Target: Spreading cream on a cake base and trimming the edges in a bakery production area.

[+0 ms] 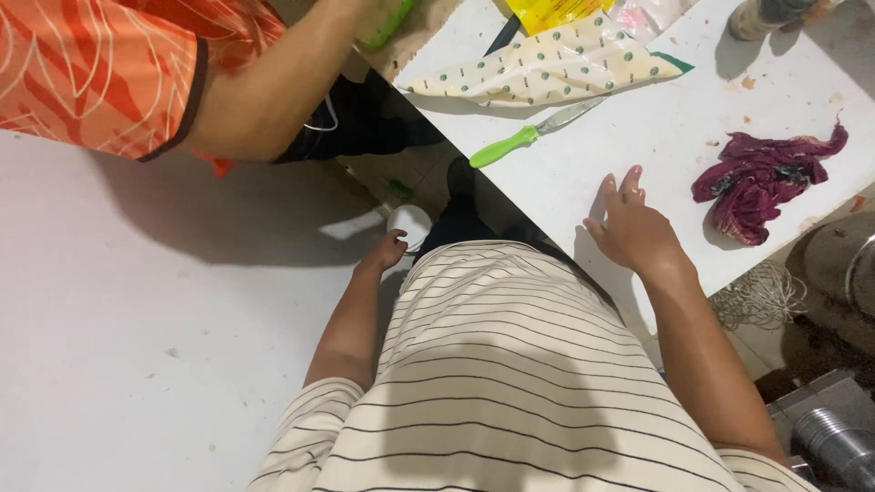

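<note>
A person in a striped shirt rests the right hand [632,230] flat, fingers spread and holding nothing, on the white worktop [656,137], near a green-handled knife [533,134] and a crumpled purple cloth [761,179]. The left hand [387,251] hangs low beside a small white cup [412,223], fingers curled; whether it grips anything cannot be told. A co-worker's orange sleeve [100,68] fills the upper left
</note>
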